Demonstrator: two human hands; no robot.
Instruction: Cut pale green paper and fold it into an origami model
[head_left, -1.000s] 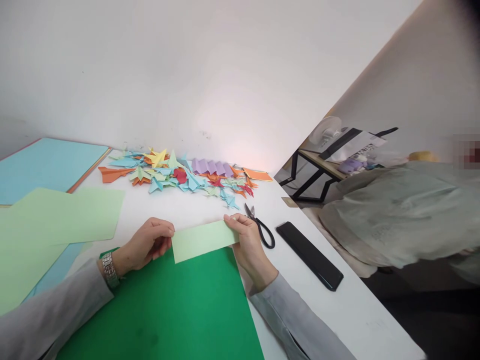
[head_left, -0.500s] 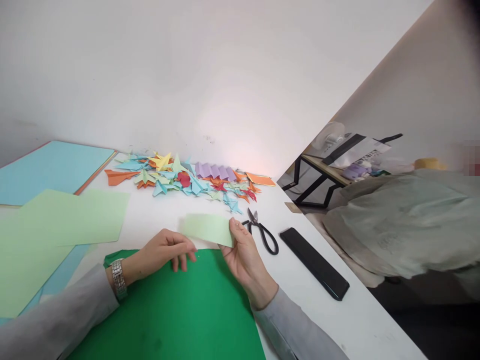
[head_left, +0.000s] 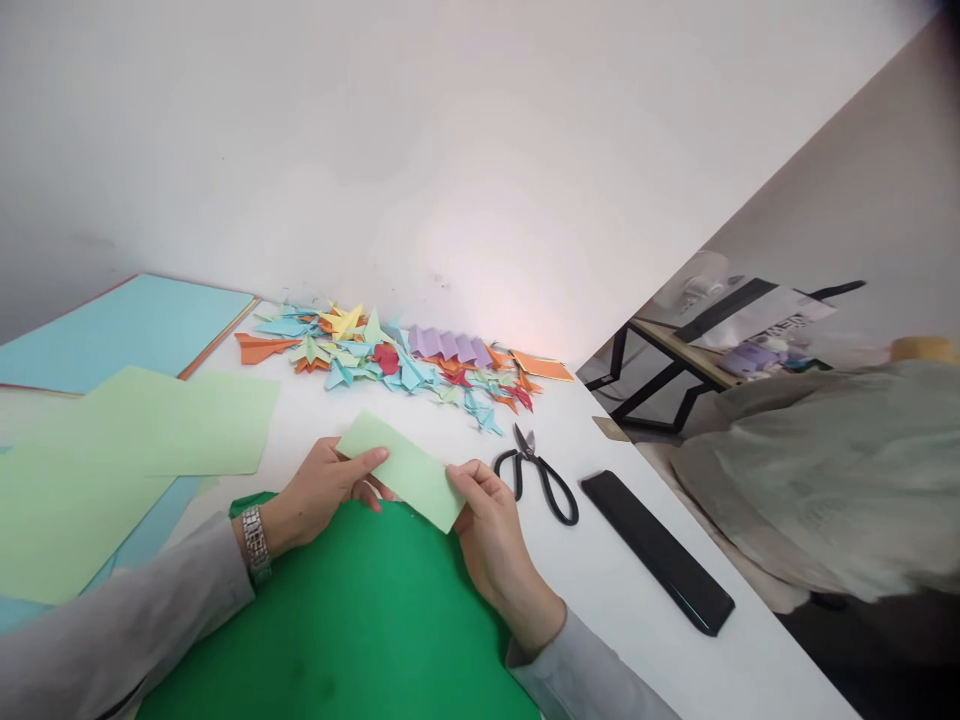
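A small rectangle of light green paper [head_left: 409, 470] is held up between my two hands, tilted down to the right. My left hand [head_left: 330, 490] pinches its left end, thumb on top and fingers beneath. At the right end, my right hand [head_left: 491, 530] grips the paper between thumb and fingers. Below both hands lies a dark green sheet [head_left: 360, 620] on the white table. Black-handled scissors [head_left: 551, 485] rest just right of my right hand, blades pointing away.
Folded paper pieces [head_left: 405, 365] in many colours lie along the wall. Large light green sheets [head_left: 112, 470] and a light blue stack [head_left: 135, 330] cover the left side. A long black object [head_left: 656, 550] lies right of the scissors. Beyond the table edge is a person's light clothing [head_left: 832, 470].
My left hand has taken hold of the paper's left end, which only my right hand held before. The paper has turned and tilts more. The whole view has shifted slightly.
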